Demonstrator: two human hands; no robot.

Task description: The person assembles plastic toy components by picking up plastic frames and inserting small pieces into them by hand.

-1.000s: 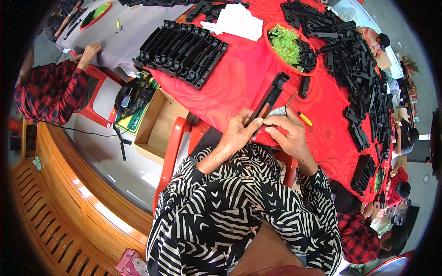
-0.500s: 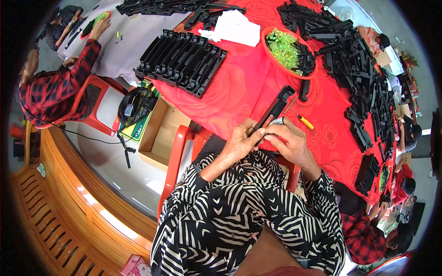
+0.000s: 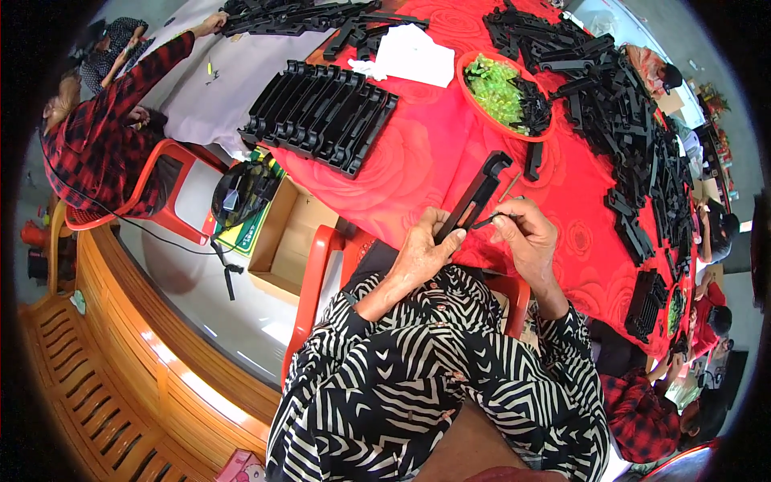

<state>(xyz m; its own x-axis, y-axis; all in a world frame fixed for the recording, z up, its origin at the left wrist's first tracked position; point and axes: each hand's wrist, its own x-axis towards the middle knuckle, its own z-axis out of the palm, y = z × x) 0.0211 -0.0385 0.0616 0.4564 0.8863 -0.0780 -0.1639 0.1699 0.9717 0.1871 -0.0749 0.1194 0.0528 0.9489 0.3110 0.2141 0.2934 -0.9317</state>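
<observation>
My left hand [image 3: 427, 251] is closed round the lower end of a long black plastic part [image 3: 482, 190], which slants up and away over the table edge. In my right hand [image 3: 526, 241], thumb and fingers pinch a small dark piece [image 3: 483, 222] just right of the long part. Whether the small piece touches the long part I cannot tell. A thin screwdriver shaft [image 3: 508, 188] shows beyond my right hand, its handle hidden. Farther off, a red bowl [image 3: 506, 133] holds yellow-green bits and small black pieces, with another black part [image 3: 532, 161] beside it.
A stack of black parts [image 3: 321, 112] lies left on the red tablecloth [image 3: 401, 177]; a large pile [image 3: 614, 120] spreads along the right. White paper [image 3: 415, 55] lies at the back. At left, a person in a checked shirt [image 3: 112, 149] reaches toward more parts. A cardboard box [image 3: 293, 233] stands below.
My right hand has drawn back from the long part to the right, and the small dark piece now shows in its fingers. The person at left has stretched an arm farther out.
</observation>
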